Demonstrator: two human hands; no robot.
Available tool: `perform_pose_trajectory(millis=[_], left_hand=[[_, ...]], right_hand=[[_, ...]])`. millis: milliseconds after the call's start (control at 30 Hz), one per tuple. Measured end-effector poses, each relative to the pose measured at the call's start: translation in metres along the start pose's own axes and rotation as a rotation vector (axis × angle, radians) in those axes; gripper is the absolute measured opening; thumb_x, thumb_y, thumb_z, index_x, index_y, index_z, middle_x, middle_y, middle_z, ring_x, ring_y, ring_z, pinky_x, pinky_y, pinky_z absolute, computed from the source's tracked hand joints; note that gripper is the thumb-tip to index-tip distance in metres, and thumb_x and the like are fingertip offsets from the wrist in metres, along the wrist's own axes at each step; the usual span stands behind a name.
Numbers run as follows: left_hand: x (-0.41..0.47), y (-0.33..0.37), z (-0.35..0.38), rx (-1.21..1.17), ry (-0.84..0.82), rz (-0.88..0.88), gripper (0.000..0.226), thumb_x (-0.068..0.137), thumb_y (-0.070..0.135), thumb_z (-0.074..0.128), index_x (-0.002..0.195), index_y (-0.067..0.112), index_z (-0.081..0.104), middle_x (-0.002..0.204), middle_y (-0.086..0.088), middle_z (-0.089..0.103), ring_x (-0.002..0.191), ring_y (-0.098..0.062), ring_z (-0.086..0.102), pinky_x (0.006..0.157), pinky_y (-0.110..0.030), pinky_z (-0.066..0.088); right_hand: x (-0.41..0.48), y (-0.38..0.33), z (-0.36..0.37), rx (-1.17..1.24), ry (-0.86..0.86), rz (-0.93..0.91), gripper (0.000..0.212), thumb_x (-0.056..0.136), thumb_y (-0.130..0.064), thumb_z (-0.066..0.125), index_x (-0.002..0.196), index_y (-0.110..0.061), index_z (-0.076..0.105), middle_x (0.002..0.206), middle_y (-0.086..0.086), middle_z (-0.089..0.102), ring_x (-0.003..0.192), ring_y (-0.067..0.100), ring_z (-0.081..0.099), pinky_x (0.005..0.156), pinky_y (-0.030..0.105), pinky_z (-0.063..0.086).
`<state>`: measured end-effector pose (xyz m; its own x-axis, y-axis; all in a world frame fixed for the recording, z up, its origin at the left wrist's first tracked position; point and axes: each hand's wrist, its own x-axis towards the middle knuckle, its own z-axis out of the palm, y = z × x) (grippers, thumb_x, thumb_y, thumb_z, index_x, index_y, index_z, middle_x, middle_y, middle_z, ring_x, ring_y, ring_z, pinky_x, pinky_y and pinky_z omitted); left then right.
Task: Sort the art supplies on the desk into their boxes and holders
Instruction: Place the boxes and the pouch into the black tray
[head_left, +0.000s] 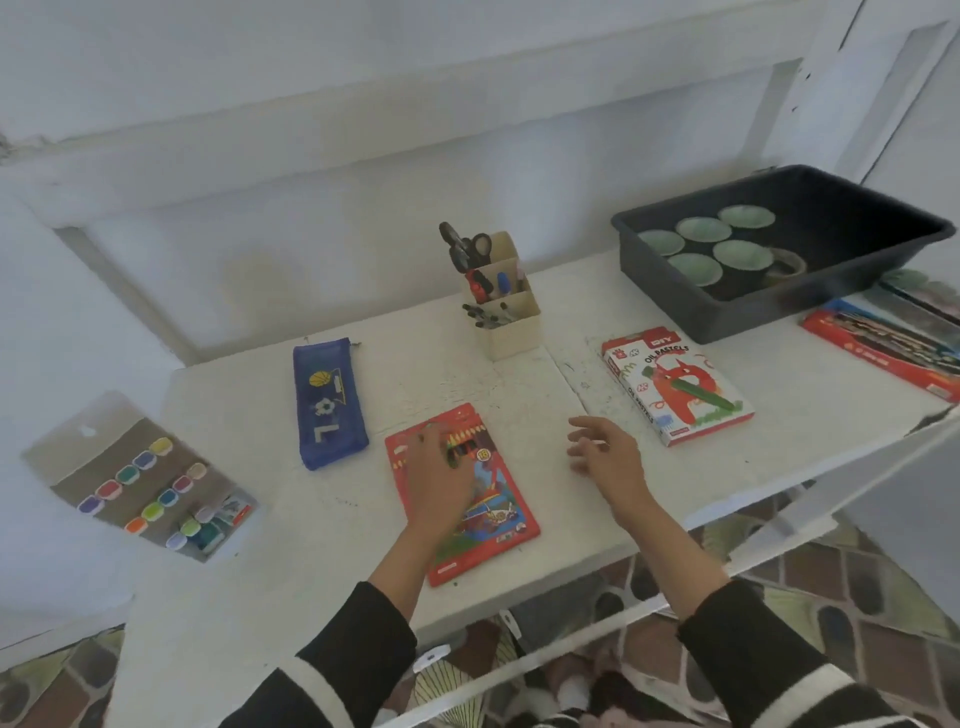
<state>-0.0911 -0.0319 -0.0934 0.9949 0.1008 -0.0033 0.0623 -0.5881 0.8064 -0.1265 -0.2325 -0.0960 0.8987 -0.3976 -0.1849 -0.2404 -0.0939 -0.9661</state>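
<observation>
- My left hand (441, 467) lies on top of the red pencil box (498, 499). My fingers are stretched out and a little spread, and they press on the top part of the box. The tips are blurry, so I cannot tell if they pinch a pencil.
- The red pencil box lies flat on the white desk (311, 519), near the front edge, right in front of me.
- My right hand (605, 452) is just above the desk, to the right of the pencil box. Its fingers are loose and spread apart, and it holds nothing.
- A blue zip pouch (332, 400) lies just left of the pencil box.
- Far to the left is a pack of little paint pots (140, 488) in many colors.
- Behind the pencil box stands a cream holder (511, 317). Black scissors (462, 247) stick out of the back part. Markers and pens sit in the other parts.
- An oil pastels box (675, 387) with a red animal on it lies to the right of my right hand.
- Behind it is a black tray (779, 322) with round green dishes (704, 228) and a roll of tape (784, 265) inside.
- A long red box (883, 343) lies at the far right edge.
</observation>
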Motion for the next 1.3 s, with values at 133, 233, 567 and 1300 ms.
perform_pose_trajectory(millis=[133,233,567,1300], left_hand=[[-0.028,0.037,0.042,-0.060,-0.164,0.164,0.029,0.080,-0.006,0.056,0.083,0.022,0.063,0.096,0.001,0.051,0.086,-0.013,0.052,0.075,-0.021,0.040],[-0.045,0.067,0.085,-0.034,-0.290,0.270,0.028,0.082,-0.002,0.057,0.080,0.026,0.061,0.095,0.004,0.054,0.088,-0.010,0.051,0.077,-0.013,0.037],[-0.074,0.199,0.260,-0.084,-0.608,0.435,0.023,0.089,0.016,0.060,0.100,0.036,0.054,0.113,0.016,0.045,0.102,-0.005,0.046,0.095,-0.017,0.039],[0.012,0.415,0.520,-0.275,-0.595,-0.102,0.074,0.091,0.021,0.057,0.151,0.008,0.015,0.153,-0.014,0.026,0.139,-0.031,0.030,0.114,-0.042,0.028]], right_hand=[[0.000,-0.005,-0.051,0.096,0.143,0.058,0.030,0.097,0.001,0.039,0.098,-0.011,0.066,0.090,0.008,0.066,0.077,0.021,0.065,0.068,0.023,0.056],[0.002,-0.006,-0.096,0.161,0.256,0.085,0.027,0.097,0.000,0.042,0.095,-0.011,0.066,0.086,0.007,0.068,0.073,0.021,0.065,0.067,0.025,0.056],[0.036,0.015,-0.296,0.201,0.498,0.096,0.029,0.098,-0.001,0.041,0.092,-0.012,0.067,0.086,0.008,0.067,0.072,0.021,0.062,0.068,0.027,0.053],[0.238,0.012,-0.521,-1.031,0.068,0.154,0.087,0.078,-0.053,0.065,0.148,-0.025,0.020,0.145,0.005,0.032,0.134,0.025,0.027,0.106,0.056,0.027]])
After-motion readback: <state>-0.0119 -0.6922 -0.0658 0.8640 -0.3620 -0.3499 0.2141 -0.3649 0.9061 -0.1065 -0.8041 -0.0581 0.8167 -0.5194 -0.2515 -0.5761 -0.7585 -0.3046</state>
